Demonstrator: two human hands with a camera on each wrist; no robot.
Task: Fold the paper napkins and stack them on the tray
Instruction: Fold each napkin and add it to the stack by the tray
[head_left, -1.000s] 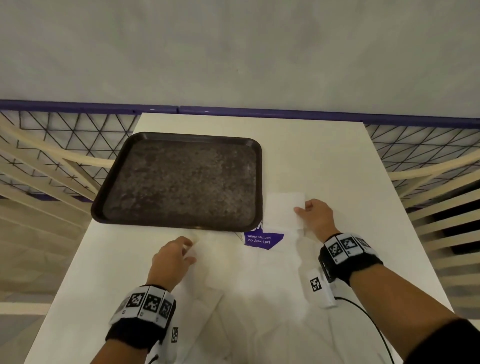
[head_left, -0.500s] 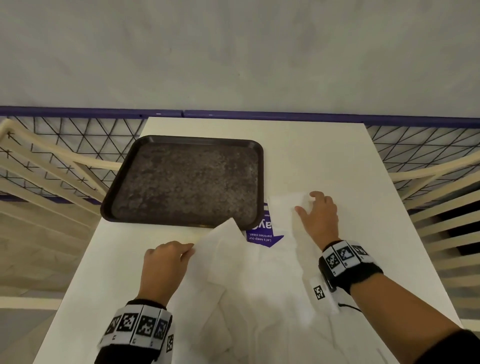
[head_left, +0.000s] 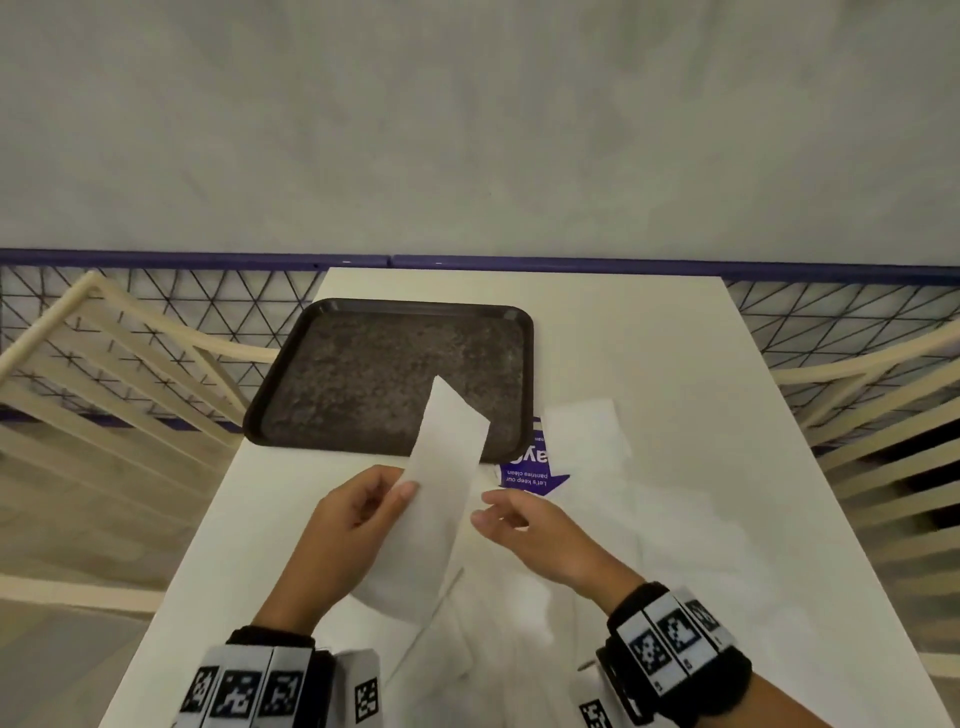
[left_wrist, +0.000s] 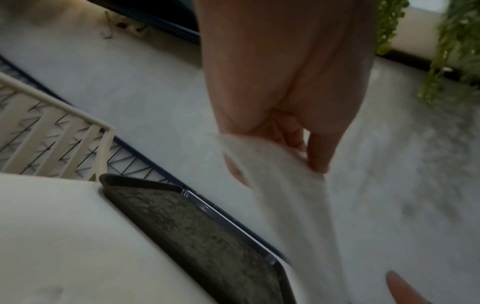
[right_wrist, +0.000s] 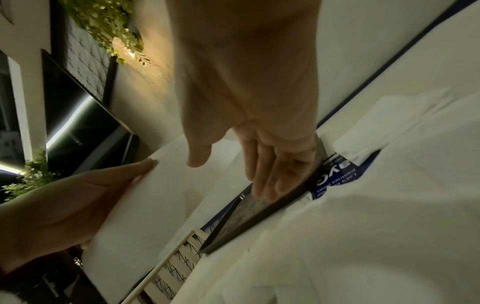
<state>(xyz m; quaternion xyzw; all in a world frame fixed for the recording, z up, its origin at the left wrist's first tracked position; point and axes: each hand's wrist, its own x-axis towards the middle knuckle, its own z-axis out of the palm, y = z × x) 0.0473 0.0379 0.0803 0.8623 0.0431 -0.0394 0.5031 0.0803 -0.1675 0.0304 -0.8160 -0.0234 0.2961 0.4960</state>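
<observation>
1. The left hand (head_left: 358, 514) pinches a long white paper napkin (head_left: 436, 499) by its left edge, thumb on top, holding it raised above the white table (head_left: 649, 353); lifted free like this, the sheet can be doubled over.
2. The right hand (head_left: 524, 525) hovers just beside the napkin's right edge with fingers loosely spread and holding nothing, seemingly placed to take that edge.
3. The dark rectangular speckled tray (head_left: 322, 338) lies beyond the hands with no napkin on it, so stacking has not begun.
4. More loose white napkins (head_left: 587, 431) lie spread on the table near the tray, partly covering a purple printed sticker (head_left: 530, 475).
</observation>
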